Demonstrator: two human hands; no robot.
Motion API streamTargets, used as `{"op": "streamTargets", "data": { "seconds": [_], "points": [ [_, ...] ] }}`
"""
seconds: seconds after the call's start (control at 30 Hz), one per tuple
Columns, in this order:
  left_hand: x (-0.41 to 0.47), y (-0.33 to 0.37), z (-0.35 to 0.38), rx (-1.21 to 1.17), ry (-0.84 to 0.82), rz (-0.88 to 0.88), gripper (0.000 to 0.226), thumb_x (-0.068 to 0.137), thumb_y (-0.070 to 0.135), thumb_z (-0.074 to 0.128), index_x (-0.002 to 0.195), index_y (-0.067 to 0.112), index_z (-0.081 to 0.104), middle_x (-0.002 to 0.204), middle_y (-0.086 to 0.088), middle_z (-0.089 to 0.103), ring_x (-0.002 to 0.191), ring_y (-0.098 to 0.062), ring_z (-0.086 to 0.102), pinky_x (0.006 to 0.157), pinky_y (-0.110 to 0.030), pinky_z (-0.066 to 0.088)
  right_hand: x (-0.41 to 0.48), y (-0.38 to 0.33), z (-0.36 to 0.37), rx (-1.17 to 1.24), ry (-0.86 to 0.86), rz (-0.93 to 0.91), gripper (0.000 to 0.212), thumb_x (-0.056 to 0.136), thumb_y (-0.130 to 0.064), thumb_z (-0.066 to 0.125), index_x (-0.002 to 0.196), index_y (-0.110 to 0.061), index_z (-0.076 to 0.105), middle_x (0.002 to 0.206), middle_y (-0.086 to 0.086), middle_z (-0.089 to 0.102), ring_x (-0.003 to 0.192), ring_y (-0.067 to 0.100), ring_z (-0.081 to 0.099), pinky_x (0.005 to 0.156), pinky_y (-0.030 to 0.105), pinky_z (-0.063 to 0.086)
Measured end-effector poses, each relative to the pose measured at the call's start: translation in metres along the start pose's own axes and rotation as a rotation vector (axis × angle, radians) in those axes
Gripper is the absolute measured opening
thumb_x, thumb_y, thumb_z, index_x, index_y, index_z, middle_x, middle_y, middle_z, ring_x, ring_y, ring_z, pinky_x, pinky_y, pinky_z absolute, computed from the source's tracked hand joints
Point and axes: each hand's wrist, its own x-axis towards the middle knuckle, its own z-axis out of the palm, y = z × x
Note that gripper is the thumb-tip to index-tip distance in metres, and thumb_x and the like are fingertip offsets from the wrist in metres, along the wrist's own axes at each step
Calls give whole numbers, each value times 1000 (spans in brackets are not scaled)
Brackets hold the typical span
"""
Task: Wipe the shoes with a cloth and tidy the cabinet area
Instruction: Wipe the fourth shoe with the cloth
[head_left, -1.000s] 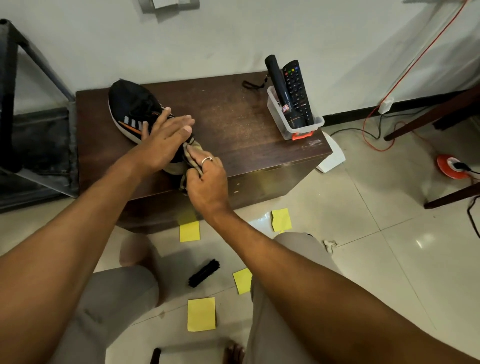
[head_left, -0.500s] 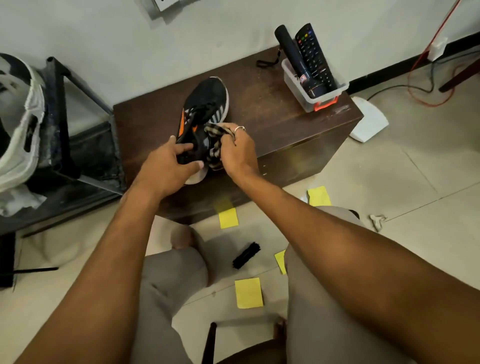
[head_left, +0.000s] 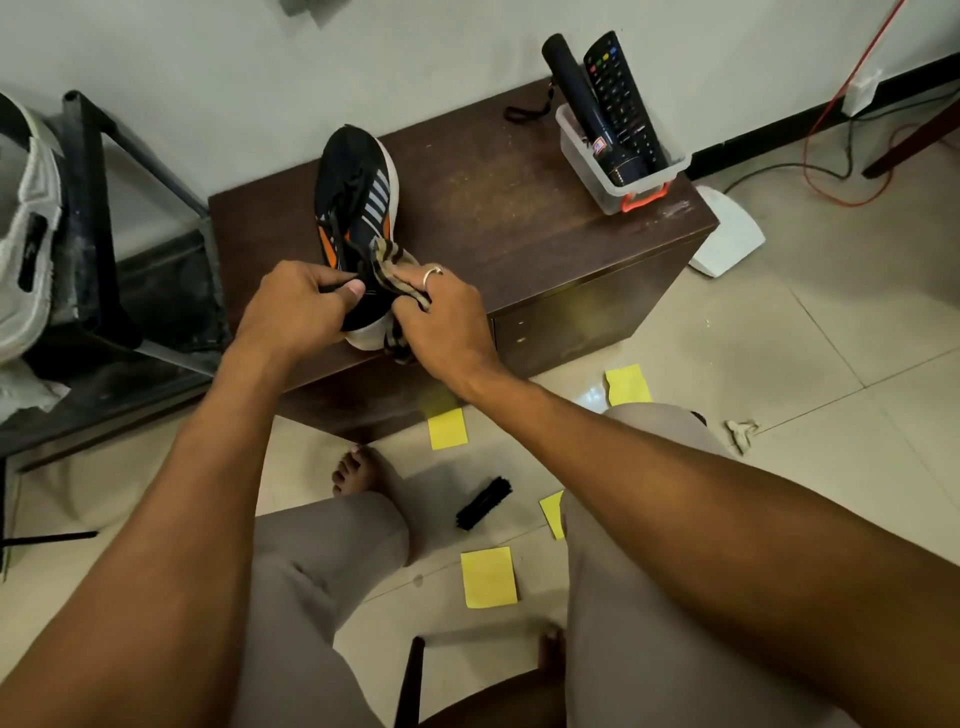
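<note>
Landmark: the dark wooden cabinet (head_left: 519, 218), standing against the wall; every place below is given from it.
Shoe: a black trainer (head_left: 358, 208) with white stripes and orange patches lies on the cabinet top at its left end, toe toward the wall and heel at the front edge.
Cloth: a striped rag (head_left: 395, 265) is bunched against the shoe's right side near the heel, above the cabinet's front edge.
Left hand: the left hand (head_left: 296, 312) is closed on the shoe's heel end, thumb across the top, steadying it.
Right hand: the right hand (head_left: 447, 322), a ring on one finger, grips the wadded cloth and presses it to the shoe.
Step in hand: judging by the grip, wiping the rear side of this shoe.
Done so far: cannot tell how much of the shoe is clean; motion blur hides its surface.
Left to do: probably the rest of this shoe, plus a white shoe (head_left: 26, 234) on the metal rack (head_left: 93, 208) left of the cabinet.
Tidying left: yellow paper slips (head_left: 488, 577) and a black brush (head_left: 484, 503) lie on the floor in front of the cabinet, so tidying looks not yet begun.
Also on the cabinet: a clear bin (head_left: 587, 166) at the right end holds a remote (head_left: 623, 104).
</note>
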Motion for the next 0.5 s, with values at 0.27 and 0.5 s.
{"op": "streamTargets", "data": {
  "seconds": [0.27, 0.5],
  "points": [
    [3, 2, -5, 20, -37, -8, 23, 100, 37, 60, 116, 31, 75, 98, 4, 76, 88, -18, 72, 90, -47, 58, -5, -4, -7, -76, 36, -148, 26, 93, -7, 56, 109, -13, 76, 108, 1, 71, 94, 12, 66, 84, 37, 59],
    [8, 10, -5, 131, -128, 22, 24, 100, 28, 57, 115, 28, 76, 102, -4, 75, 95, -24, 70, 96, -48, 55, -21, 9, 14, -191, -34, -176, 65, 90, 14, 54, 149, -13, 52, 153, 4, 47, 124, 22, 46, 107, 16, 34]
  ]
}}
